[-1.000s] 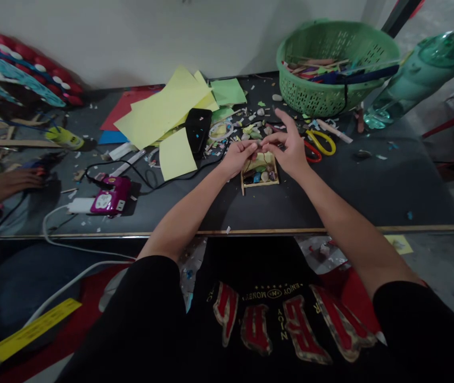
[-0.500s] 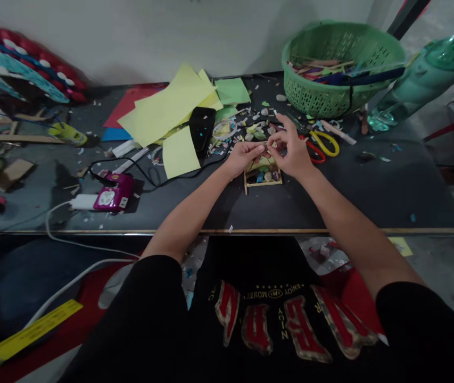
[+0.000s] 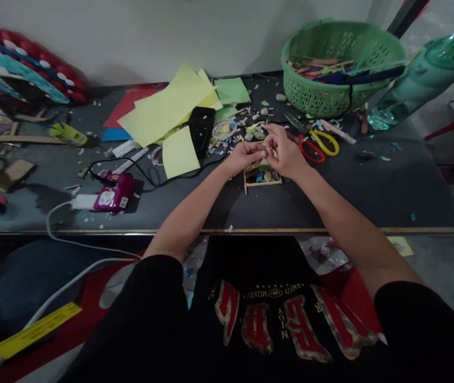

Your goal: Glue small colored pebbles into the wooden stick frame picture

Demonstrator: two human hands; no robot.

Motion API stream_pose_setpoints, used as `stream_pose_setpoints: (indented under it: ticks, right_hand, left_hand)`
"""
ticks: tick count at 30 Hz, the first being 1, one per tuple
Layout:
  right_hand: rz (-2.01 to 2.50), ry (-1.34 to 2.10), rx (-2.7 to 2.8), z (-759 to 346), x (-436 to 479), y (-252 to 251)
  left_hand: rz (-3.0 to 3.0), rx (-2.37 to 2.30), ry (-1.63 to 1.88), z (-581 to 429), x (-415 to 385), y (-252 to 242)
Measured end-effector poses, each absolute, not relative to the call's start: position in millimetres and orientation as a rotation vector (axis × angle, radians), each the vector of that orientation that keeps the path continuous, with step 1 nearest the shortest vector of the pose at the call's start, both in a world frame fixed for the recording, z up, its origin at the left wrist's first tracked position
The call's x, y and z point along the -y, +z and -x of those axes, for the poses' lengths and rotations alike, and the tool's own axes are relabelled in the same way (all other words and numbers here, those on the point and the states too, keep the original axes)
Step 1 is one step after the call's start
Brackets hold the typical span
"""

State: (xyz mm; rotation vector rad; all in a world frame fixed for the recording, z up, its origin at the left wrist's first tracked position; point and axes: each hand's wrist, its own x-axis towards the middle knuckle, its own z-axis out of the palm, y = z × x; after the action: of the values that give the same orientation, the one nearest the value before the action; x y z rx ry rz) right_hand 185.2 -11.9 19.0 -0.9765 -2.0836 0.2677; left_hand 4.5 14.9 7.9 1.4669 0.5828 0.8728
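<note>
My left hand (image 3: 245, 158) and my right hand (image 3: 283, 152) meet over the table, fingertips pinched close together. Whatever is between them is too small and too hidden to name. Just below the fingers lies a small wooden frame (image 3: 264, 184) holding several coloured stones, its far part covered by my hands. Right of my right hand are scissors (image 3: 318, 143) with one red and one yellow handle, blades pointing away toward the back left. Behind my fingers several pebbles and paper scraps (image 3: 250, 130) are scattered.
A green basket (image 3: 318, 98) of sticks and tools stands at the back right, beside a leaning green plastic bottle (image 3: 414, 80). Yellow paper sheets (image 3: 163, 111) and a black phone (image 3: 203, 127) lie left of my hands. A purple power adapter (image 3: 114, 192) with cables sits farther left.
My right hand has turned inward; its raised fingers have come down and curled toward the left hand's fingertips. More of the scissors' blades shows. The wooden frame has stayed in place.
</note>
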Motion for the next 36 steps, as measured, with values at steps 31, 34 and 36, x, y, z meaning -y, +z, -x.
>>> stream_pose_setpoints:
  ticks: [31,34,36]
  right_hand:
    - [0.998,0.191,1.875,-190,11,17]
    - [1.027,0.219,1.875,-190,11,17]
    - [1.040,0.223,1.868,-189,12,18]
  left_hand:
    - [-1.399,-0.663,1.061,-10,-18,-1]
    - [-1.407,-0.704,1.029,-10,-18,1]
    - [-1.423,-0.718,1.024,-9,-17,2]
